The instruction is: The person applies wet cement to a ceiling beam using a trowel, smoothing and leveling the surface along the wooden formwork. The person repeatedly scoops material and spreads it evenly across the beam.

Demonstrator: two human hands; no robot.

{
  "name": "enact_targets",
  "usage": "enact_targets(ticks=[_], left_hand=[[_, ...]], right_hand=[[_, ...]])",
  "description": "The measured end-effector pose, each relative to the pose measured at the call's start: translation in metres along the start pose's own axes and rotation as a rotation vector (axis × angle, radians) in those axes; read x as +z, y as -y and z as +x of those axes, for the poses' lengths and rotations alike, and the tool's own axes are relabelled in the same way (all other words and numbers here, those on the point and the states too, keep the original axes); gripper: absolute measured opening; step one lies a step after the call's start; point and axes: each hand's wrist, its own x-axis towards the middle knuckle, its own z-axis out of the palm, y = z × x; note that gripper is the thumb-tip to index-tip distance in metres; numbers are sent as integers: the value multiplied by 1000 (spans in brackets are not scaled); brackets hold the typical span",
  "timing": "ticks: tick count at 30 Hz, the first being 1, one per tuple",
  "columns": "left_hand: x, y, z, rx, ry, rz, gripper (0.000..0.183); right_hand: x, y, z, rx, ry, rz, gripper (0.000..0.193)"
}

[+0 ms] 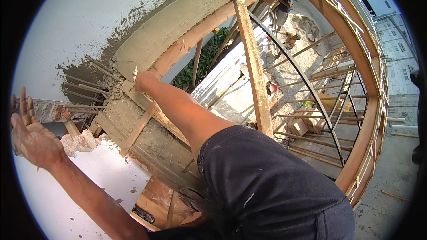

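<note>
My right hand (146,81) is closed round the handle of a trowel (126,68), its grey blade against wet concrete (171,20) at the corner of a wooden form. Most of the handle is hidden in the fist. Beside the blade, several ribbed steel bars (86,90) stick out of the concrete. At the far left my left hand (38,140) is raised, fingers stretched out and nothing in it. It is nearest the broken brick edge (52,110) of the white wall; whether it touches the wall, I cannot tell.
A wooden prop (253,62) and a curved black metal bar (307,82) cross the opening ahead. Curved wooden formwork (371,142) rings the right side. Far below, a person (282,11) stands near a sand heap (304,26). A worn shoe (192,198) shows near me.
</note>
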Motion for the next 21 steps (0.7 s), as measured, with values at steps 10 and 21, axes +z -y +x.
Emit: enact_targets(ticks=[10, 21], left_hand=[[-52, 179, -284, -798, 706, 821, 65], [-68, 177, -311, -791, 1111, 1089, 79]], right_hand=[[-30, 9, -23, -109, 114, -245, 33], [-34, -9, -33, -87, 104, -250, 48]])
